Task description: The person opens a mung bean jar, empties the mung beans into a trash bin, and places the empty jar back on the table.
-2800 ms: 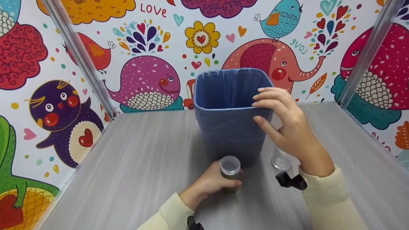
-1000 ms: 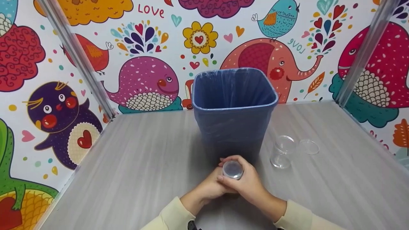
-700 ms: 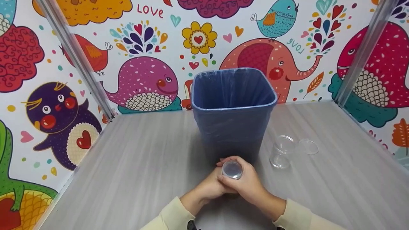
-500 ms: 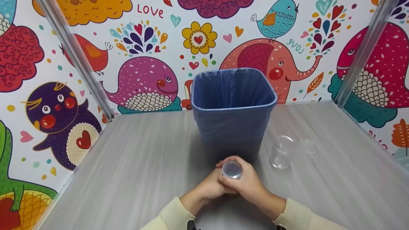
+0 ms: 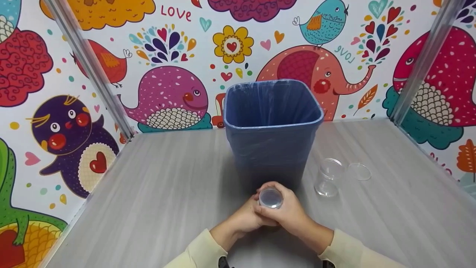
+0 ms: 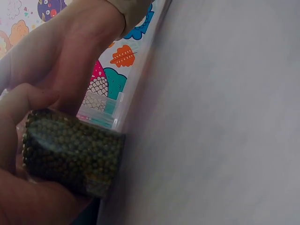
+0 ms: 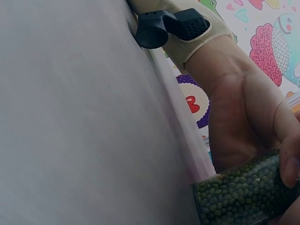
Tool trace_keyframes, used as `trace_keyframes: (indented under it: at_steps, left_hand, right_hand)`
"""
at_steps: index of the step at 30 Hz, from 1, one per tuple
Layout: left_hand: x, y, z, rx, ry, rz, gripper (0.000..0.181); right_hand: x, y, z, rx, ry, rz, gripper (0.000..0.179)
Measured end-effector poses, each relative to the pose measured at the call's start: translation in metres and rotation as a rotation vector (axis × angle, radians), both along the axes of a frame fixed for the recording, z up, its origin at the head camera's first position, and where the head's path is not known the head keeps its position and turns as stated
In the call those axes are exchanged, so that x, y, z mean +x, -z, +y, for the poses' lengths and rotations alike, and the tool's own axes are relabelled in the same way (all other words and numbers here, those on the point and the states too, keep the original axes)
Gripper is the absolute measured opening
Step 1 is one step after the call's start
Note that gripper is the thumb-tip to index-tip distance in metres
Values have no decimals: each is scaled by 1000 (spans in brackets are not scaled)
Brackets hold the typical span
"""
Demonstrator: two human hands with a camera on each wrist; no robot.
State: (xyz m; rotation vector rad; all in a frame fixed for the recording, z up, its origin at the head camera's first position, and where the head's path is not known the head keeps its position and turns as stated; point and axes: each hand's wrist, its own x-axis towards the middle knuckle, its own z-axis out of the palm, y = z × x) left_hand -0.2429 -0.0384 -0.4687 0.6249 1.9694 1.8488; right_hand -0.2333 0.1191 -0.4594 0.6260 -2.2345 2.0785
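A clear jar of green beans, likely mung beans, stands upright on the table before the bin. Its round clear lid faces up in the head view. My left hand grips the jar's body from the left. From the right, my right hand curls its fingers and thumb round the lid. Both hands touch each other, and their fingers hide most of the jar's side from above. In the right wrist view the beans show through the lower wall.
A blue bin with a thin liner stands just behind the hands. Right of it are a clear uncovered jar and a flat clear disc lid on the grey table. Cartoon-printed walls enclose the back and sides.
My right hand has come down from the bin's rim and now holds the jar's lid. The left hand keeps its grip on the jar. Over the last second hardly anything has moved.
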Motion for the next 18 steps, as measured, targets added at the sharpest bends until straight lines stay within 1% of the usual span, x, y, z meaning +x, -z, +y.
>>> trace_keyframes:
  at_steps: [8, 12, 15, 18]
  left_hand:
    - [0, 1, 0, 6, -5, -2, 51]
    - [-2, 0, 0, 26, 8, -17, 48]
    - [-2, 0, 1, 38, 12, -24, 48]
    - [-1, 0, 1, 30, 5, -23, 48]
  right_hand:
    - [-2, -1, 1, 9, -26, -8, 44]
    - [-2, -1, 2, 23, -45, -9, 44]
    - [-3, -1, 3, 23, -65, -7, 44]
    - [-5, -1, 5, 8, -93, -2, 45]
